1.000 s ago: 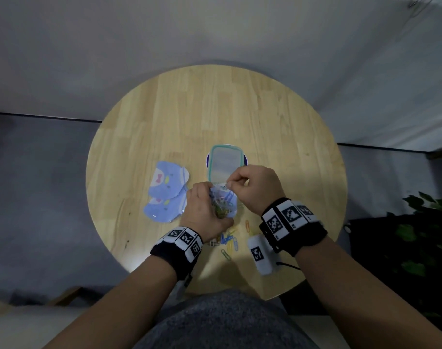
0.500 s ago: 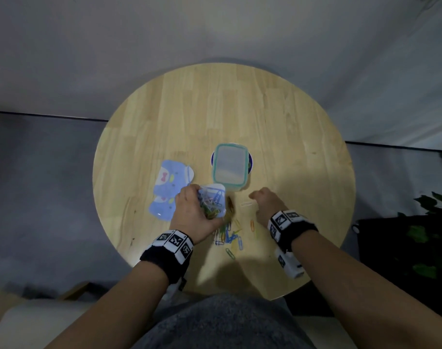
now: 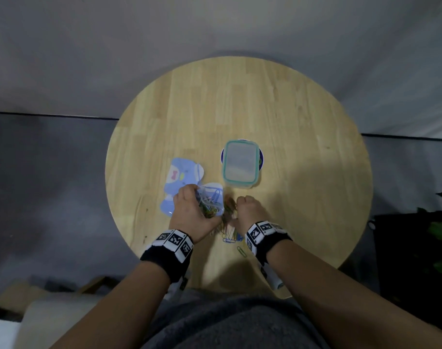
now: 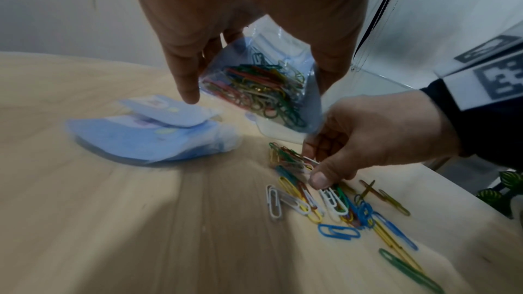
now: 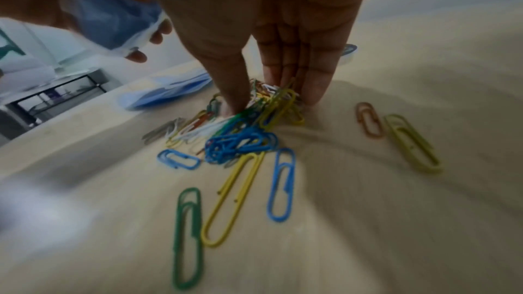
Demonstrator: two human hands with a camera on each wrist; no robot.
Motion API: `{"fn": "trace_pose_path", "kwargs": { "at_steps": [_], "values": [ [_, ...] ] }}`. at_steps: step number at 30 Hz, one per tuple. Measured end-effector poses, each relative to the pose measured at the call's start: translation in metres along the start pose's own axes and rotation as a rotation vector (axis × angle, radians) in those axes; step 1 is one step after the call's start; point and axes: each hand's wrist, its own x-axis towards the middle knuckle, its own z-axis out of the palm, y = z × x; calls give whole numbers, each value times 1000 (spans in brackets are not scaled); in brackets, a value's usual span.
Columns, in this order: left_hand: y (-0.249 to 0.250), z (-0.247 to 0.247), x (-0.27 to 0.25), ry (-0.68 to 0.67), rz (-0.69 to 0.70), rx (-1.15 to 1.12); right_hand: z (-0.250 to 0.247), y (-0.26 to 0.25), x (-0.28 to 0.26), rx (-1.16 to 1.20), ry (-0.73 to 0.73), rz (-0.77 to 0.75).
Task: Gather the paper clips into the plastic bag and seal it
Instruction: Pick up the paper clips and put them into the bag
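A second ago the right hand [image 3: 248, 210] was at the mouth of the clear plastic bag [image 4: 263, 88]. Now it is down at six o'clock on the round wooden worktop [image 3: 277, 117], fingers pinching a bunch from the loose coloured paper clips [image 5: 240, 140], so another load is coming. The left hand [image 3: 192, 212] grips the bag aloft, part-filled and unsealed. The teal-rimmed lidded box [image 3: 240, 164] stands at centre, contents unclear.
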Motion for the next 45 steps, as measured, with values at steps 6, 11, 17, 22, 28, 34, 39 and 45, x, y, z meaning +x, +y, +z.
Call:
{"fn": "trace_pose_path", "kwargs": {
  "at_steps": [6,11,17,22,28,34,39,45],
  "values": [
    [-1,1,-1,-15,20,14,-7,2,2,31,-26,71],
    [1,6,-1,-68,17,22,-13,15,-5,292,-4,209],
    [8,19,2,-110,56,19,-38,25,-20,532,21,237],
    [16,24,4,-150,124,49,-78,26,-34,633,97,207],
    [38,33,4,-110,245,25,-111,-9,-27,354,133,-1],
    [43,31,2,-70,158,-100,-120,-15,-34,430,205,-29],
    [46,29,-1,-63,120,-139,-114,-19,-42,516,30,21],
    [47,26,-2,-65,91,-142,-125,-20,-46,766,-166,81]
  ]
}}
